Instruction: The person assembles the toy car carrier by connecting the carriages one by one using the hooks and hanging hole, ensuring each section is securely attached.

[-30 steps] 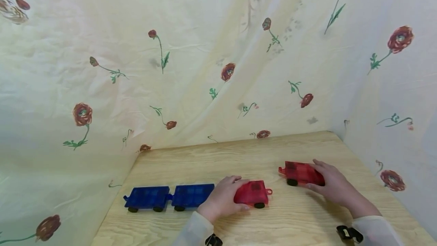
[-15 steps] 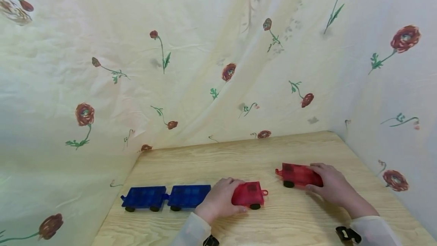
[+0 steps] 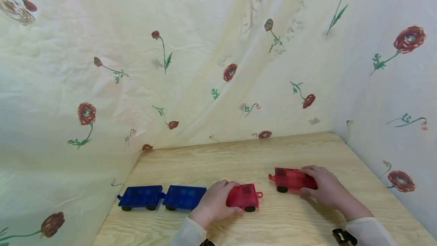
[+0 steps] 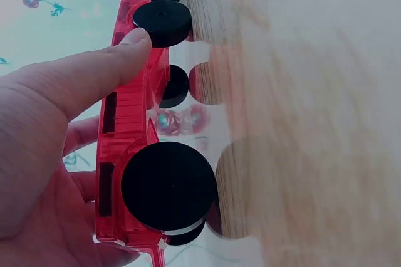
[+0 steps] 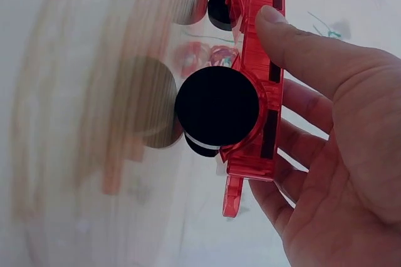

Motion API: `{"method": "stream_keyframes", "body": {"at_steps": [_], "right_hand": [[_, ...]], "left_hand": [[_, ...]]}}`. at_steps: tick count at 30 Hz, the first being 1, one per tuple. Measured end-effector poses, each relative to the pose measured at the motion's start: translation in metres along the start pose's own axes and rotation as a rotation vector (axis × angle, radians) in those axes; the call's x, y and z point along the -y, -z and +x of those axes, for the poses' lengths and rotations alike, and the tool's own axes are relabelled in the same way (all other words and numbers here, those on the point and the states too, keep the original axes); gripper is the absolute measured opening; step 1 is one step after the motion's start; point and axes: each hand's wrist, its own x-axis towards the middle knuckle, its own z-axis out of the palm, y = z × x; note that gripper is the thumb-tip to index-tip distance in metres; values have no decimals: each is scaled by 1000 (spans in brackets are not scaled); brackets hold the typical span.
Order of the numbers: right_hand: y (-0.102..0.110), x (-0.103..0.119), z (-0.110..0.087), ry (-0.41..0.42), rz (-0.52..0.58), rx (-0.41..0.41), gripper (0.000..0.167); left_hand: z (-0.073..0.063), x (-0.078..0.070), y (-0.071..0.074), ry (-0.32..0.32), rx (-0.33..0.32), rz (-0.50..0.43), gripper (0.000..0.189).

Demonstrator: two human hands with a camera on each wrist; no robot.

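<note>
My left hand (image 3: 216, 203) grips a translucent red toy wagon (image 3: 244, 195) across its sides, thumb along the near side in the left wrist view. Its black wheels (image 4: 168, 185) meet the wooden table. A small loop sticks out from its right end. To its right and farther back, my right hand (image 3: 326, 186) holds a second red wagon (image 3: 290, 179), whose hook points left, a short gap from that loop. In the right wrist view the thumb (image 5: 272, 15) presses this wagon's side. Two hitched blue wagons (image 3: 141, 196) stand left of my left hand, which hides the rear blue one's right end.
The light wooden table (image 3: 218, 162) runs back to a cream cloth (image 3: 191, 86) printed with red flowers, which rises behind it and on both sides. Black wrist straps (image 3: 344, 236) sit at the cuffs.
Both hands have slid left with their red wagons, and the blue wagons have shifted left too. My right hand has also come nearer the front, bringing its wagon closer in line with the other.
</note>
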Motion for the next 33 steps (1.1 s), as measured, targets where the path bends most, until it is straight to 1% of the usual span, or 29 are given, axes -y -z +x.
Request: {"method": "stream_keyframes", "body": {"at_steps": [4, 9, 19, 24, 29, 33], "right_hand": [[-3, 3, 1, -1, 5, 4, 69], [-4, 12, 0, -3, 21, 24, 68], [-6, 27, 0, 21, 53, 54, 65], [-8, 35, 0, 27, 55, 66, 64], [-9, 38, 0, 40, 60, 85, 61], [-10, 40, 1, 51, 62, 84, 61]], "left_hand": [[-2, 2, 0, 11, -12, 8, 79], [-6, 3, 0, 22, -28, 8, 82], [-9, 5, -3, 56, -50, -33, 79], [-10, 6, -4, 56, -56, -59, 80], [-11, 7, -3, 54, -52, -88, 80], [-11, 7, -2, 36, -62, -89, 79]]}}
